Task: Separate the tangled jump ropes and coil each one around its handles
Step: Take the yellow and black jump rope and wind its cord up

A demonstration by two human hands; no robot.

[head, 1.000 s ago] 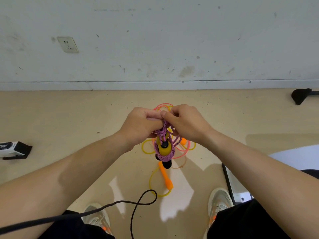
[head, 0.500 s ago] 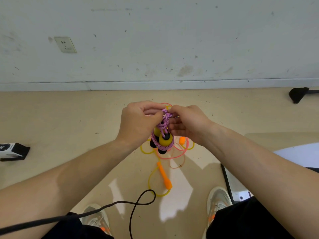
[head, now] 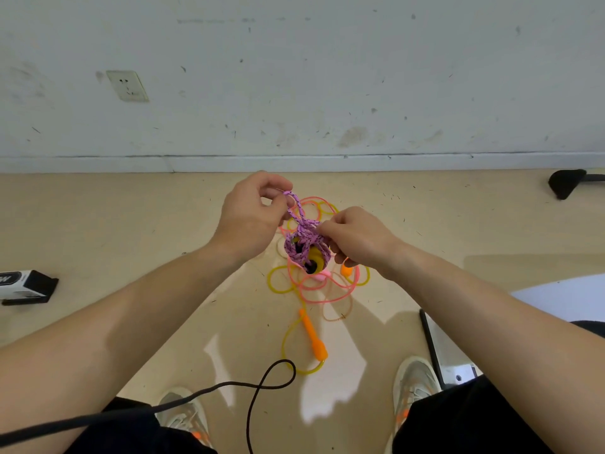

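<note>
A purple braided jump rope (head: 302, 239) is wound around its yellow-and-black handles (head: 314, 262), held in the air above the floor. My left hand (head: 250, 217) pinches a loop of the purple rope and holds it up. My right hand (head: 355, 239) grips the wound bundle from the right side. Below on the floor lie a pink rope (head: 322, 286) and a yellow rope (head: 278, 283), tangled together, with an orange handle (head: 312, 335) nearer to me and another orange handle (head: 345, 270) just under my right hand.
A black cable (head: 262, 386) loops across the floor near my shoes (head: 414, 378). A black-and-white box (head: 24, 285) lies at the left, a dark object (head: 566, 181) at the far right by the wall, and a flat panel (head: 438, 352) beside my right shoe.
My hands have drawn apart. The left hand has pulled a loop of purple rope up and to the left, and the right hand has moved lower and to the right with the bundle.
</note>
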